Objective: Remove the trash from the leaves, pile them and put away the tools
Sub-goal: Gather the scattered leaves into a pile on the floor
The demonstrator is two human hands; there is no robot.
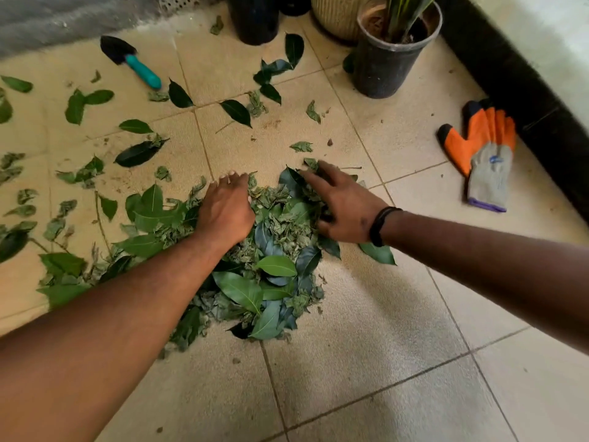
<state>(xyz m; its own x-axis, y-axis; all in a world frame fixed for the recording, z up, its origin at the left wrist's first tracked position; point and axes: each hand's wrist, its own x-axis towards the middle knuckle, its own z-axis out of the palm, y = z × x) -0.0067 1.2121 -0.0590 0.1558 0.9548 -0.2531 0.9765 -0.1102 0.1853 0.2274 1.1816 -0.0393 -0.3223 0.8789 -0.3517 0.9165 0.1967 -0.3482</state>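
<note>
A pile of green leaves (271, 275) lies on the tiled floor in the middle of the view. My left hand (226, 208) rests flat on the pile's far left side, fingers reaching to the floor beyond it. My right hand (341, 205) lies spread on the pile's far right side, fingers straight over a dark leaf. Loose leaves (137, 153) are scattered across the tiles to the left and behind. A trowel (132, 60) with a black blade and teal handle lies at the back left. An orange and grey glove (481, 151) lies at the right.
A black pot with a plant (390, 63) stands at the back right, with a dark pot (255, 20) and a pale ribbed pot (334, 17) behind it. A black skirting and wall (526, 74) run along the right side. Bare tiles (366, 362) lie in front of the pile.
</note>
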